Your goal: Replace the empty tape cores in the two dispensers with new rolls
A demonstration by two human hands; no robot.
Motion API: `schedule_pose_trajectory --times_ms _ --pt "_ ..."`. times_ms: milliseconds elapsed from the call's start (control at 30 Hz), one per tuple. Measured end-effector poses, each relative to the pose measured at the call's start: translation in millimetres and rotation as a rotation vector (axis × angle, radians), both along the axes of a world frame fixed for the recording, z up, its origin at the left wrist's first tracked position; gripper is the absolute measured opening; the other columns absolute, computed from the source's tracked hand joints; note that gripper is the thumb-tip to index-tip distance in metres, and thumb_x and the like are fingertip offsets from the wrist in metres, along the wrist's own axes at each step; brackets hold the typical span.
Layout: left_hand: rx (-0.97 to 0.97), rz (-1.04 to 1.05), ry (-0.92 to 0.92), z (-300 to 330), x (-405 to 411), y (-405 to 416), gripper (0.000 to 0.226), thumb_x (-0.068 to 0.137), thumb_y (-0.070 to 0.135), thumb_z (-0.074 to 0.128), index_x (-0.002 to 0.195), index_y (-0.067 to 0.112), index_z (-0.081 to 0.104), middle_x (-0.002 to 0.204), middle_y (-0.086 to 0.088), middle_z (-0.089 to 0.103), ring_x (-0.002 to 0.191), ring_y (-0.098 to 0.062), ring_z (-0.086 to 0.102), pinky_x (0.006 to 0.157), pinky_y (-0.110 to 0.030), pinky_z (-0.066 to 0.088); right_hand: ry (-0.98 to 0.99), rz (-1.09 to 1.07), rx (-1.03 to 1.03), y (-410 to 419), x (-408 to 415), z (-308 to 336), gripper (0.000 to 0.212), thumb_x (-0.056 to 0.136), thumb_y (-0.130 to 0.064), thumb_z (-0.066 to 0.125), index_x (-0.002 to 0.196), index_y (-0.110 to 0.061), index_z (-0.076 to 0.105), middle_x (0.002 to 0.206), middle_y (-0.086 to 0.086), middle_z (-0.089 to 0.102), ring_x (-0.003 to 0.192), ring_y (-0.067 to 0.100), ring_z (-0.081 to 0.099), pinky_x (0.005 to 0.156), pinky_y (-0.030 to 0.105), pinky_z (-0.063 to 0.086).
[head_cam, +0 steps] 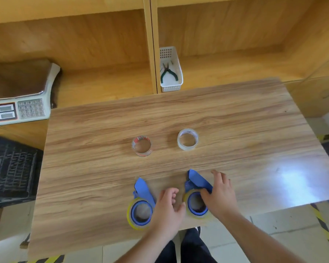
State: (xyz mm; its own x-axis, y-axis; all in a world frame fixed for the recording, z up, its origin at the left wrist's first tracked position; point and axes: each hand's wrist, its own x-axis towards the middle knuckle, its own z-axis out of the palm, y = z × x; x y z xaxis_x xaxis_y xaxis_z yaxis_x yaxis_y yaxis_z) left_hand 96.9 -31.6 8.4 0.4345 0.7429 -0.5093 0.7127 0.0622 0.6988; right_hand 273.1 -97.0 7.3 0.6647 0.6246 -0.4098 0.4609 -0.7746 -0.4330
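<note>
A: Starting left, what sits beside the left hand [167, 207]?

B: The left dispenser [141, 204], flat on the wooden table [254, 130], touching the hand's outer edge. Its long axis runs away from the person; the blue nose points to the far edge and the yellow-rimmed ring lies nearest the body. The left hand is loosely curled between the two dispensers; whether it grips anything cannot be told.

A: And the right hand [219, 194]?

B: Spread over the right dispenser [197, 196], fingers pressed onto its ring and blue body. That nose tilts slightly leftward and away.

A: Beyond the hands?

B: Two rolls lying flat, holes up: a red-labelled roll [141, 146] beyond the left hand, a clear roll [187, 139] beyond the right, well apart from both. Nothing stands between. Farther off: a weighing scale [17, 95] at left and a white basket [171, 73] holding pliers [167, 72].
</note>
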Motion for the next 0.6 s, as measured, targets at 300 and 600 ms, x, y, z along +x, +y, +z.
schedule_pose_trajectory --times_ms 300,600 --pt "-0.124 -0.042 0.298 -34 50 -16 0.068 0.088 0.048 0.069 0.147 0.023 0.045 0.144 0.001 0.047 0.126 -0.024 0.057 0.101 -0.035 0.05 0.372 0.029 -0.154 -21 19 -16 0.086 0.081 -0.03 0.064 0.156 -0.024 0.023 0.151 0.004 0.039 0.134 0.029 0.042 0.109 0.042 0.043" --pt "-0.027 -0.048 0.313 -28 60 -22 0.008 0.09 0.034 0.061 0.093 0.028 0.063 0.091 0.006 0.066 0.081 -0.015 0.064 0.074 -0.034 0.056 0.46 0.014 -0.111 -25 14 -14 0.055 0.081 -0.025 0.063 0.133 -0.025 0.044 0.124 0.0 0.056 0.1 0.019 0.06 0.079 0.03 0.049"
